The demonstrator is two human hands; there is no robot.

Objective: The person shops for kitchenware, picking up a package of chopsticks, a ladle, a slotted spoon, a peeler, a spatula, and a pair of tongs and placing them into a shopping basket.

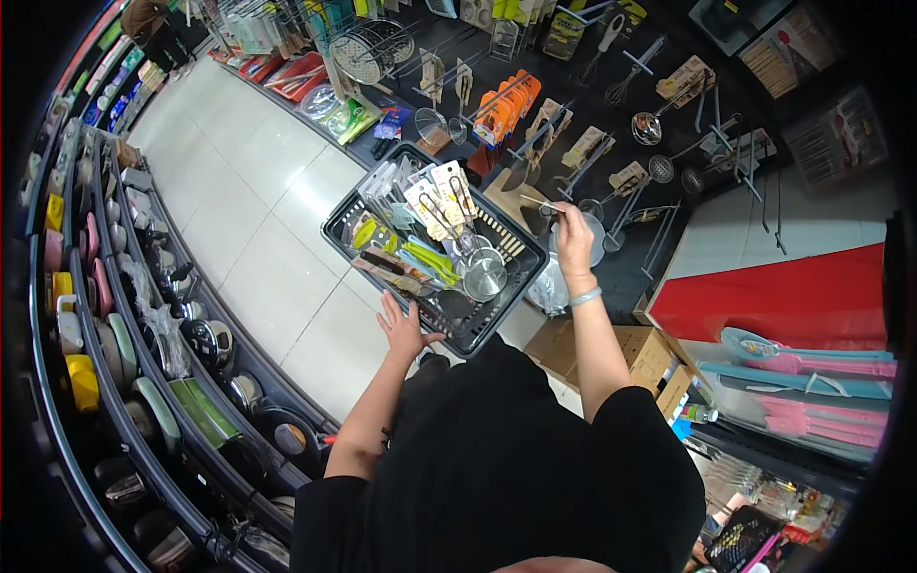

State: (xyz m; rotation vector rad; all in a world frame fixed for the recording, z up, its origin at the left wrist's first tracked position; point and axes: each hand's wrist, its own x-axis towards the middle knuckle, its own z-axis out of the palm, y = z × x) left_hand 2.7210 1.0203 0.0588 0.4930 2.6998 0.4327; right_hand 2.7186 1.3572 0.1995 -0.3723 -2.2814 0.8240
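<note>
Shop aisle: left hand [401,328] flat under one basket [346,222]; right hand [573,239] pinching (probably) strainer handle [544,202].

The basket [435,250] is sitting ahead of the person, over the floor [258,220]. The left hand [401,328] is touching its near edge; the right hand [573,239] is hanging just right of it, pinching a strainer [583,229]. Packaged utensils [430,205] are standing in the basket. Shelves [143,315] are running left of it, hanging racks [573,115] behind it.
</note>
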